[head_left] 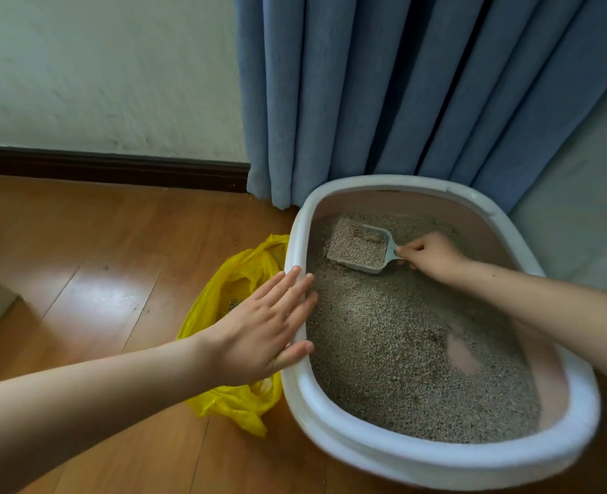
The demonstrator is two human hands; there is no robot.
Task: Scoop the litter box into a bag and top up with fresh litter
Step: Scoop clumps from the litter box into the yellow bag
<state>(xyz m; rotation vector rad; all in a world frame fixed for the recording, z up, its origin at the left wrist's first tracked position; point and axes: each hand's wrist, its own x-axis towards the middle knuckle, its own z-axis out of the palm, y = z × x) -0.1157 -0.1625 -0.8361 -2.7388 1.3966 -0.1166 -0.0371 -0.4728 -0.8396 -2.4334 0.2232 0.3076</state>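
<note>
Now | scoop [359, 248] full, mouth pointing left | right hand [432, 256] grips handle

1. The box [330, 422] was white-rimmed, pink inside; its litter [402, 351] speckled grey-beige.
2. The scoop [384, 258] was pale grey; the bag [230, 279] yellow.
3. The curtain [402, 83] was blue; the floor [99, 262] orange-brown wood.

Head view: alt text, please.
The right hand holds a grey plastic scoop heaped with litter in a white oval litter box. The left hand rests flat on its rim, over a yellow plastic bag.
</note>
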